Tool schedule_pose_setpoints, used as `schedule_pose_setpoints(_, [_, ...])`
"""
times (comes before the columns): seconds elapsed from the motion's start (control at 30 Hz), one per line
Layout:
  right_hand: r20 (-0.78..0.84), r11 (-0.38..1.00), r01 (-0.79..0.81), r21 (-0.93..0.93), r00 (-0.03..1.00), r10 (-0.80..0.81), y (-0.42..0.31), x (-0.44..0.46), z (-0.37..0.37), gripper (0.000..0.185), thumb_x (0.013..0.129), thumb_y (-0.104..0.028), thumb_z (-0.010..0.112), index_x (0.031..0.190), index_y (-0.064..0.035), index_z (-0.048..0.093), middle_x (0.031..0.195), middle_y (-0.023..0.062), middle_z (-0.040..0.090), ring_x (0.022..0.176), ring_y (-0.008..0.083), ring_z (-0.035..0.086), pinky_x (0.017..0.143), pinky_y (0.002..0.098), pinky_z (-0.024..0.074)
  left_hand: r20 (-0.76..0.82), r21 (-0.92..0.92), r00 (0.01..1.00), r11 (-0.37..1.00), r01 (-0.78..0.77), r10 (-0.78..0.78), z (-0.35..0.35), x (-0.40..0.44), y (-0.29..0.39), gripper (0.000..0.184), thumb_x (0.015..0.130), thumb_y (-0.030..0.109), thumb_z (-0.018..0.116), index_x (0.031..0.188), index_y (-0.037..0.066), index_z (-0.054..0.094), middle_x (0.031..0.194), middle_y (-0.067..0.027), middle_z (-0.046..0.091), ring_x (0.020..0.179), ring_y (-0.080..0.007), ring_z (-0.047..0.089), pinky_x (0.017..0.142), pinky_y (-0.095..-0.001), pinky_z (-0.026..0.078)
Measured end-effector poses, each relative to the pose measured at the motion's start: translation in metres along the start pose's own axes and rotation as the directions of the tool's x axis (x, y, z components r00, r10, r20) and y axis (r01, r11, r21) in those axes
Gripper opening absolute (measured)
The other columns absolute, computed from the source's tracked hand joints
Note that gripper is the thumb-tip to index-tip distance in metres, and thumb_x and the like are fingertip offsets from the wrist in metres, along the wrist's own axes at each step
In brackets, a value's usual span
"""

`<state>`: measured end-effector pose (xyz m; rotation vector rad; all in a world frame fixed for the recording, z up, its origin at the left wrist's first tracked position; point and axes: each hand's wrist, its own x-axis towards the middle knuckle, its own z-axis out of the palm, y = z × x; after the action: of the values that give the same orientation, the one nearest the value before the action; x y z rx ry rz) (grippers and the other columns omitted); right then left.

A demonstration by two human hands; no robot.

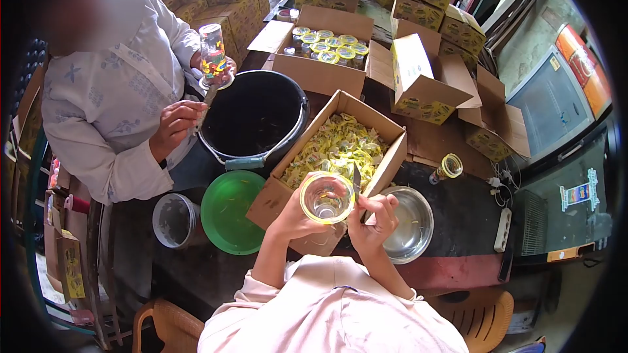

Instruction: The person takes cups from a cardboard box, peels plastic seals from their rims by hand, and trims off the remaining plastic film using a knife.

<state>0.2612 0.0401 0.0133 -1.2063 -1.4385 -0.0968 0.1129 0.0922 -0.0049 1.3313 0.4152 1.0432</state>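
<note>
My left hand (pixel 290 219) is wrapped round a clear jar (pixel 326 208) with a yellow rim, its round end tilted up toward me. In my right hand (pixel 375 223) is a knife (pixel 356 179); its thin blade points away from me, right beside the jar's yellow rim. Just beyond both hands, an open cardboard box (pixel 396 159) holds a heap of yellow and clear scraps (pixel 337 144). Partly behind my right hand stands a shiny metal bowl (pixel 418 225).
A co-worker at left holds a patterned jar (pixel 212 52) over a black bucket (pixel 302 117). Nearby are a green basin (pixel 222 238), a grey pail (pixel 171 225) and another yellow-rimmed jar (pixel 450 167). Farther back, a carton (pixel 314 76) holds several jars. A power strip (pixel 503 230) lies right.
</note>
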Motion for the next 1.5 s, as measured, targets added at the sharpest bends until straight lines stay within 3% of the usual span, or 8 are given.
schedule_pose_setpoints(0.13, [0.008, 1.0, 0.012, -0.018, 1.0, -0.012, -0.002, 0.002, 0.0, 0.016, 0.066, 0.0, 0.069, 0.078, -0.0065, 0.06, 0.06, 0.0021, 0.056, 0.054, 0.0154, 0.051, 0.068, 0.0292, 0.0327, 0.031, 0.005, 0.997, 0.997, 0.076, -0.076, -0.007, -0.001, 0.002, 0.074, 0.056, 0.007, 0.078, 0.121, 0.004, 0.043, 0.116, -0.0064, 0.05, 0.108, -0.018, 0.051, 0.095, -0.0333, 0.041])
schedule_pose_setpoints(0.33, [0.002, 0.999, 0.009, -0.035, 1.0, -0.009, 0.003, 0.0, 0.0, 0.021, 0.064, -0.001, 0.072, 0.081, -0.0112, 0.063, 0.064, -0.0007, 0.058, 0.056, 0.0131, 0.052, 0.066, 0.0282, 0.0316, 0.045, 0.18, 0.999, 0.984, -0.018, 0.01, -0.002, 0.003, 0.009, 0.068, 0.058, 0.012, 0.08, 0.117, 0.003, 0.048, 0.11, -0.007, 0.052, 0.101, -0.0164, 0.054, 0.085, -0.0313, 0.046])
schedule_pose_setpoints(0.4, [0.004, 0.999, 0.01, -0.044, 1.0, -0.01, 0.003, 0.001, 0.002, 0.021, 0.064, -0.002, 0.072, 0.08, -0.0112, 0.063, 0.064, -0.0007, 0.058, 0.056, 0.0131, 0.052, 0.066, 0.0283, 0.0313, -0.003, 0.074, 1.0, 0.997, -0.001, 0.001, 0.005, 0.003, 0.011, 0.065, 0.059, 0.012, 0.08, 0.116, 0.004, 0.049, 0.113, -0.0072, 0.049, 0.1, -0.0149, 0.054, 0.083, -0.0306, 0.046])
schedule_pose_setpoints(0.57, [0.026, 0.998, 0.005, -0.058, 1.0, -0.004, 0.001, 0.001, -0.001, 0.017, 0.066, 0.001, 0.069, 0.079, -0.0074, 0.061, 0.061, 0.0021, 0.057, 0.054, 0.0163, 0.053, 0.068, 0.0295, 0.0328, -0.115, 0.245, 0.99, 0.968, -0.053, 0.084, 0.003, 0.006, -0.004, 0.063, 0.058, 0.011, 0.083, 0.111, 0.004, 0.048, 0.11, -0.0055, 0.039, 0.095, -0.0138, 0.055, 0.083, -0.0282, 0.049])
schedule_pose_setpoints(0.67, [0.02, 0.998, -0.003, -0.065, 1.0, 0.005, 0.006, -0.001, 0.002, 0.02, 0.064, -0.002, 0.073, 0.079, -0.0114, 0.063, 0.065, -0.0004, 0.059, 0.056, 0.0137, 0.052, 0.064, 0.0288, 0.0305, 0.052, 0.515, 0.979, 0.835, -0.194, 0.196, -0.008, 0.008, -0.009, 0.069, 0.059, 0.009, 0.083, 0.114, 0.005, 0.042, 0.11, -0.0064, 0.042, 0.093, -0.0136, 0.057, 0.081, -0.0274, 0.049])
schedule_pose_setpoints(0.7, [0.02, 0.998, 0.004, -0.063, 1.0, -0.002, 0.007, 0.0, 0.002, 0.02, 0.064, -0.002, 0.073, 0.079, -0.0114, 0.063, 0.065, -0.0005, 0.059, 0.056, 0.0136, 0.052, 0.064, 0.0287, 0.0306, -0.016, 0.212, 0.998, 0.975, -0.06, 0.064, -0.004, 0.006, -0.009, 0.073, 0.06, 0.007, 0.082, 0.115, 0.007, 0.034, 0.106, -0.0061, 0.048, 0.094, -0.014, 0.057, 0.081, -0.0281, 0.049])
schedule_pose_setpoints(0.8, [0.029, 0.998, 0.007, -0.058, 1.0, -0.005, 0.008, 0.002, 0.004, 0.019, 0.065, -0.002, 0.072, 0.079, -0.0099, 0.062, 0.064, 0.0005, 0.059, 0.055, 0.0143, 0.052, 0.066, 0.029, 0.0315, -0.033, 0.12, 0.999, 0.993, -0.013, 0.017, -0.002, 0.007, -0.004, 0.073, 0.061, 0.003, 0.08, 0.115, 0.008, 0.031, 0.102, -0.0054, 0.052, 0.095, -0.0151, 0.058, 0.082, -0.0286, 0.048])
schedule_pose_setpoints(1.5, [0.032, 0.997, 0.0, -0.075, 0.999, 0.002, 0.007, 0.005, 0.001, 0.016, 0.067, 0.001, 0.069, 0.078, -0.0076, 0.06, 0.062, 0.002, 0.058, 0.055, 0.0156, 0.053, 0.068, 0.0287, 0.0328, -0.018, 0.26, 0.999, 0.965, 0.034, -0.031, -0.001, 0.011, 0.013, 0.065, 0.06, 0.006, 0.081, 0.115, 0.003, 0.047, 0.106, -0.007, 0.058, 0.099, -0.0164, 0.058, 0.09, -0.0308, 0.047])
